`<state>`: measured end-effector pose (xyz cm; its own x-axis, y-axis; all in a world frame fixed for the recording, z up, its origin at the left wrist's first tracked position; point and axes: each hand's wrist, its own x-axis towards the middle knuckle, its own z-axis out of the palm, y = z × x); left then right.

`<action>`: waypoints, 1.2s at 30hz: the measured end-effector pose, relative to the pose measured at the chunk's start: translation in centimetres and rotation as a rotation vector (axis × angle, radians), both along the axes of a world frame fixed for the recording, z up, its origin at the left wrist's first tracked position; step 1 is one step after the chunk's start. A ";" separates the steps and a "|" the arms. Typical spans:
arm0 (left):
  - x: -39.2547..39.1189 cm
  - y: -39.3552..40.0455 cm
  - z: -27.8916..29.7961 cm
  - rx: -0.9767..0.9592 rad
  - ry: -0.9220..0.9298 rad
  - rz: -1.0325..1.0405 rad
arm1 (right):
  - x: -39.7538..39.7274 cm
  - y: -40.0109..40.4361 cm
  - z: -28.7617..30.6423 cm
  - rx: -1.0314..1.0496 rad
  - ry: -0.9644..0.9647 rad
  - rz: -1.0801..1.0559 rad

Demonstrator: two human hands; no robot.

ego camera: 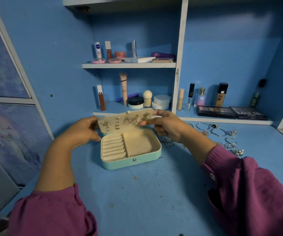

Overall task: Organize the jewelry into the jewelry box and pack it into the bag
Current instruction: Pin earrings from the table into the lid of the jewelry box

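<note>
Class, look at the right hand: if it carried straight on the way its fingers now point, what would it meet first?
The right hand points leftward, pinching the earring panel above the jewelry box. Past the panel, it would probably meet the left hand first, though depth is uncertain.

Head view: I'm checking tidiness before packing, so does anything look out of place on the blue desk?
Yes: silver rings and bangles lie scattered loose on the blue desk, right of the open mint-green jewelry box, whose compartments look empty.
</note>
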<state>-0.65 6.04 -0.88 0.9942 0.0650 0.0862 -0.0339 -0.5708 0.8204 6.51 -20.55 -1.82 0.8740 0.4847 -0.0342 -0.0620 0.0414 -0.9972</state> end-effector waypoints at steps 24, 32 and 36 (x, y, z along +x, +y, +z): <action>1.8 -0.2 -1.6 -0.351 -0.069 0.109 | 1.6 3.8 -0.8 0.047 -0.140 -0.150; 2.6 0.1 -2.1 -0.359 -0.056 0.101 | 2.0 3.9 -0.8 0.046 -0.092 -0.062; 2.9 0.3 -2.3 -0.364 -0.054 0.103 | 2.1 3.9 -0.9 0.061 -0.077 -0.047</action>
<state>2.21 6.32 -3.21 0.9755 0.2005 0.0910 -0.0400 -0.2449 0.9687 8.59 -16.66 -2.73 0.8947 0.4423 0.0622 0.0179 0.1037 -0.9944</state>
